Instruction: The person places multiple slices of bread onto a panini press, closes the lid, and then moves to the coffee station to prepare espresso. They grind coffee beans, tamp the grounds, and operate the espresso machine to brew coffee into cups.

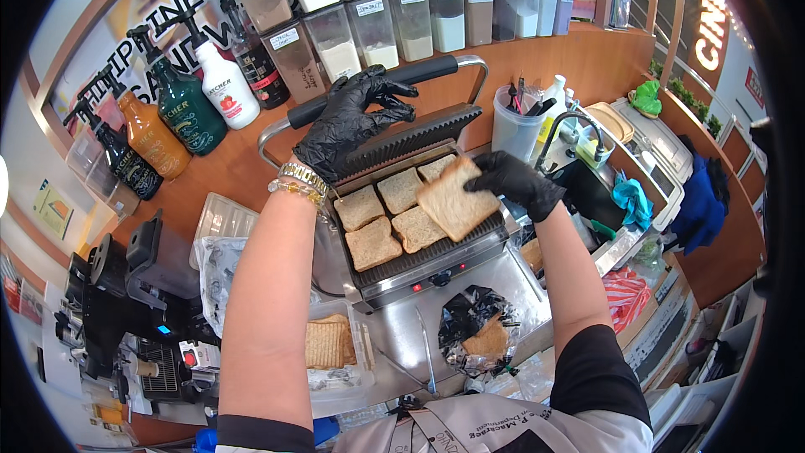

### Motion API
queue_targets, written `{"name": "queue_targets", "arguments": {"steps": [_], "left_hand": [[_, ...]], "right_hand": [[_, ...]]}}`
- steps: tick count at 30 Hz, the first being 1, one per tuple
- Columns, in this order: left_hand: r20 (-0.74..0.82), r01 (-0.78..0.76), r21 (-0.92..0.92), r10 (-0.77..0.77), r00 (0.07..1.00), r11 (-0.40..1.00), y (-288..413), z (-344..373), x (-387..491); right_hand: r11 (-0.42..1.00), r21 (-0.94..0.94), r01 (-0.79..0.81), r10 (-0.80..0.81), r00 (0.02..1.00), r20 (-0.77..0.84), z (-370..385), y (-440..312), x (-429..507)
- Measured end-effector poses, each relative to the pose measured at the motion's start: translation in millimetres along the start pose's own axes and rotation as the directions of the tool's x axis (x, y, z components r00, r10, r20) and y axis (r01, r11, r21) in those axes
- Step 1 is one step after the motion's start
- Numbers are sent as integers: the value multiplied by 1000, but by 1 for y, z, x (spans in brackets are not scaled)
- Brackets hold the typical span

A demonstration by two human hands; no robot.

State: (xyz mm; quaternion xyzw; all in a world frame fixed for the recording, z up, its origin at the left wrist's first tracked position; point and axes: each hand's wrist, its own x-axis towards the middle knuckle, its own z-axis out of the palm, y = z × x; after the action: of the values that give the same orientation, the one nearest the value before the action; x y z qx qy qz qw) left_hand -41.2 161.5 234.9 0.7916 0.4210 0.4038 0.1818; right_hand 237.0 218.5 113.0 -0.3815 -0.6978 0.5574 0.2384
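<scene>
My left hand (pixel 358 113), in a black glove, lies against the black lid handle (pixel 434 69) of a contact grill with its fingers spread. The ribbed upper plate (pixel 415 138) is raised. Between thumb and fingers, my right hand (pixel 519 182), also gloved in black, grips a bread slice (pixel 458 200). This slice is tilted and slightly blurred above the right part of the ribbed lower plate (pixel 415 259). Several bread slices (pixel 372 243) lie in two rows on that plate. The held slice partly hides those at the right.
Toasted slices (pixel 328 341) sit in a plastic container (pixel 361 384) at front left, beside metal tongs (pixel 427 352). A black plastic bag (pixel 462 314) holds bread at front right. Pump bottles (pixel 185 97) and powder bins (pixel 377 28) line the back. A utensil tub (pixel 512 119) stands near the sink tap (pixel 569 119).
</scene>
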Motion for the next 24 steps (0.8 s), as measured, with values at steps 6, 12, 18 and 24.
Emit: {"name": "queue_targets", "arguments": {"steps": [6, 12, 18, 24], "left_hand": [[7, 6, 134, -7, 1000, 991, 2, -3, 7], [0, -11, 171, 11, 1000, 985, -2, -3, 10], [10, 29, 80, -30, 1000, 996, 5, -3, 10], [-15, 170, -211, -177, 984, 963, 15, -3, 5]], "right_hand": [[560, -765, 318, -514, 857, -20, 16, 82, 53], [239, -865, 441, -540, 801, 259, 30, 164, 45], [335, -814, 474, -508, 819, 267, 24, 173, 37], [326, -837, 440, -417, 861, 290, 31, 161, 21]]}}
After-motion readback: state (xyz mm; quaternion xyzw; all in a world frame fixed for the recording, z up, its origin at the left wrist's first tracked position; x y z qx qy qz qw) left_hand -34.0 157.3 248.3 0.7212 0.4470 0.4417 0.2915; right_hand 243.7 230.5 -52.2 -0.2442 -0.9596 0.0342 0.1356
